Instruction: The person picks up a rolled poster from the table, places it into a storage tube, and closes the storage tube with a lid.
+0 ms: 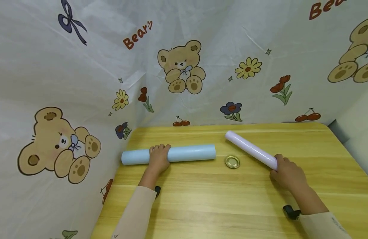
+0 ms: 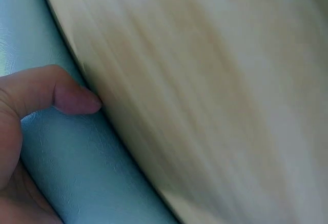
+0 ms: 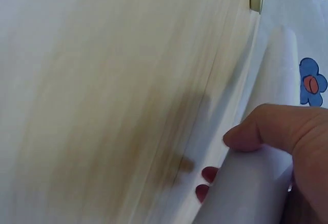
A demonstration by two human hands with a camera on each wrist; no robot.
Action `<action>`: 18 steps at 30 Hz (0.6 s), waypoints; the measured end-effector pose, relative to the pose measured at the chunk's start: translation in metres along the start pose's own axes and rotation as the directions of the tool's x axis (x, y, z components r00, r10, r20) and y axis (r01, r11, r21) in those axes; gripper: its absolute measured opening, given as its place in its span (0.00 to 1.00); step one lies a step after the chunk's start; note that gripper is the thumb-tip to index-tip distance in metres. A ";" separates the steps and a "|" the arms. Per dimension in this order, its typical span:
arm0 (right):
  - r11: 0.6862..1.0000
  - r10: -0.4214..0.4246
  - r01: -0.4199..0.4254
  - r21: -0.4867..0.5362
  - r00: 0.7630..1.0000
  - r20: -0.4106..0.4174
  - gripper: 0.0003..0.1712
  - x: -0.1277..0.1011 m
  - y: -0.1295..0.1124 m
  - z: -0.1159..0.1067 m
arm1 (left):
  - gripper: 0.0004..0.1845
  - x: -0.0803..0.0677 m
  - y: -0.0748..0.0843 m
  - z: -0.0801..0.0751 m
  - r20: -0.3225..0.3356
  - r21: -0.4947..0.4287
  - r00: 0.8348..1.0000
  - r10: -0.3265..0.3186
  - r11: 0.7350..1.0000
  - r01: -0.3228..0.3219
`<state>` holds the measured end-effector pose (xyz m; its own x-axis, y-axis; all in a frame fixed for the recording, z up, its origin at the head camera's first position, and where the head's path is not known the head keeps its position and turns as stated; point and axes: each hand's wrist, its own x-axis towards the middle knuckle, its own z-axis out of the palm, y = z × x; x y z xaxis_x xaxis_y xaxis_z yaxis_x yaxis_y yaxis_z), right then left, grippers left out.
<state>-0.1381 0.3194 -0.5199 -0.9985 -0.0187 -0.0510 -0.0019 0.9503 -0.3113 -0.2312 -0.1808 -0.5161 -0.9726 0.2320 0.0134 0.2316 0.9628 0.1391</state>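
A light blue roll (image 1: 184, 154) lies across the wooden table (image 1: 220, 205) near the left wall. My left hand (image 1: 158, 158) grips it around its middle-left part, and the left wrist view shows my thumb (image 2: 61, 93) curled over the blue roll (image 2: 87, 172). A pale lilac roll (image 1: 249, 148) lies at an angle on the right. My right hand (image 1: 287, 172) holds its near end, with thumb (image 3: 266, 129) and fingertips (image 3: 206, 183) wrapped round the lilac roll (image 3: 251, 193). A small gold ring (image 1: 232, 162) lies flat between the two rolls.
A cloth printed with bears and flowers (image 1: 184, 66) hangs behind the table and along its left side. The table's right edge (image 1: 348, 149) drops off beside a pale surface. Bare wood fills the near half of the table.
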 end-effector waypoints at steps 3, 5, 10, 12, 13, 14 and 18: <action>1.000 -0.007 0.007 0.001 0.999 -0.031 0.39 -0.001 0.001 -0.001 | 0.35 -0.001 0.000 0.001 0.005 -0.017 1.000 0.006 1.000 -0.006; 1.000 -0.024 0.024 -0.004 0.997 -0.067 0.39 -0.002 0.001 -0.002 | 0.36 -0.001 0.000 0.001 0.002 -0.023 1.000 0.004 1.000 -0.004; 0.997 -0.077 0.072 -0.037 0.985 -0.157 0.36 -0.002 0.001 -0.004 | 0.37 -0.006 0.000 0.003 0.003 -0.019 1.000 -0.002 1.000 0.002; 0.996 -0.088 0.082 -0.040 0.980 -0.178 0.36 -0.003 0.002 -0.005 | 0.38 -0.008 0.000 0.003 -0.005 -0.021 1.000 0.007 1.000 -0.007; 0.995 -0.095 0.089 -0.041 0.978 -0.188 0.36 -0.004 0.002 -0.006 | 0.38 -0.010 0.000 0.002 -0.011 -0.021 1.000 0.012 1.000 -0.012; 0.995 -0.098 0.092 -0.040 0.976 -0.194 0.36 -0.004 0.003 -0.006 | 0.39 -0.012 0.000 0.001 -0.023 -0.021 1.000 0.016 1.000 -0.017; 0.993 -0.110 0.099 -0.060 0.969 -0.221 0.37 -0.007 0.003 -0.010 | 0.40 -0.017 0.001 -0.006 -0.073 -0.007 0.997 0.035 0.999 -0.036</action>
<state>-0.1318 0.3258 -0.5112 -0.9794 -0.0535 0.1947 -0.1036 0.9609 -0.2568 -0.2147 -0.1845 -0.5106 -0.9626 0.2553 0.0905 0.2664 0.9527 0.1459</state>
